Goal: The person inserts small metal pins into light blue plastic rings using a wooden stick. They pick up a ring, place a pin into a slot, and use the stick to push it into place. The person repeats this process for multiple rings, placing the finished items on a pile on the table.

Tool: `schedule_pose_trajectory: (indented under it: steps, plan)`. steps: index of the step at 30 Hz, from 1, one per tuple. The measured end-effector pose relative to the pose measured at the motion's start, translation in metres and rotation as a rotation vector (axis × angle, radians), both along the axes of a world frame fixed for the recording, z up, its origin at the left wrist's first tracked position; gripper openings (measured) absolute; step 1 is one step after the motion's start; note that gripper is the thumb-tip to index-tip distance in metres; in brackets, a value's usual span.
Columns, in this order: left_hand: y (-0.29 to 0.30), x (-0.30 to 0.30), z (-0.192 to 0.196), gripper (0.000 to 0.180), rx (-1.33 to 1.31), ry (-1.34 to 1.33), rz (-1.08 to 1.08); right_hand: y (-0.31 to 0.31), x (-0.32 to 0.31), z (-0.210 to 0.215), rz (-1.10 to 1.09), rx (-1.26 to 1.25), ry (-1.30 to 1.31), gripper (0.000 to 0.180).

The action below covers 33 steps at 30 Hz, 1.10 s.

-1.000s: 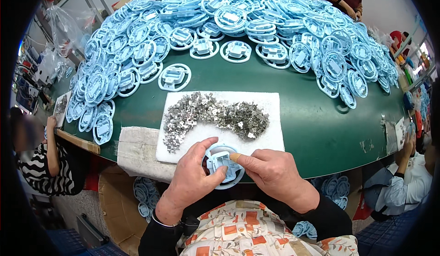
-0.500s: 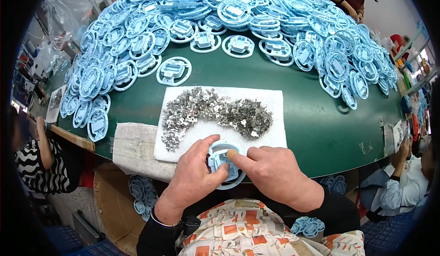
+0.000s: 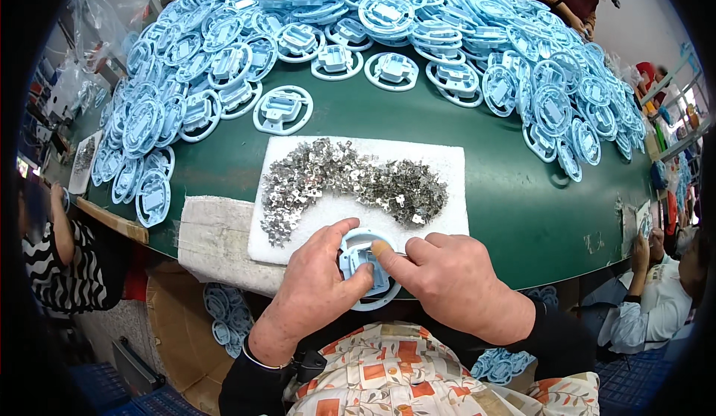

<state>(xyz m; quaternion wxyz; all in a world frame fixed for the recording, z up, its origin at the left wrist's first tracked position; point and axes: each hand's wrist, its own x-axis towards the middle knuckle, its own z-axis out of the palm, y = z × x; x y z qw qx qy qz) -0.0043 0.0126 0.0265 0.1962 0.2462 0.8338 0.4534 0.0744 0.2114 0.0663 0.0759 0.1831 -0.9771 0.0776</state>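
Note:
A light blue plastic wheel-shaped part, a round ring with a boxy middle, is held low before me at the near edge of a white foam board. My left hand wraps its left side, the thumb lying across the boxy middle. From the right, my right hand presses one fingertip onto that middle, its other fingers curled; whether a small piece sits under the fingertip is hidden. Many small shiny metal clips lie in an arc on the board, just beyond my hands.
On the green table, a big heap of similar blue wheels curves around the far side. A whitish folded sheet lies left of the board. More wheels sit in a cardboard box below. People work at left, right and far side.
Both hands keep hold of the wheel in almost the same pose. The view has shifted slightly. At the right, a co-worker's raised hands have moved a little to the left.

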Motion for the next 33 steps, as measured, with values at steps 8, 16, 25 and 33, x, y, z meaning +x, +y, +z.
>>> schedule_pose_trajectory:
  steps: [8, 16, 25, 33]
  plan:
    - [0.002, -0.005, -0.001, 0.057, -0.028, 0.044, -0.018, -0.002, -0.01, 0.0, 0.126, 0.108, 0.078, 0.036]
    - [-0.001, -0.005, -0.002, 0.058, 0.002, -0.008, -0.01, 0.008, -0.014, 0.017, 0.137, 0.097, -0.024, 0.036]
    - [0.0, -0.005, -0.001, 0.057, 0.003, 0.025, -0.019, 0.0, -0.012, 0.009, 0.072, 0.091, -0.04, 0.045]
    - [0.003, -0.002, 0.003, 0.052, -0.017, 0.037, -0.007, -0.015, -0.021, 0.018, 0.164, 0.286, 0.01, 0.021]
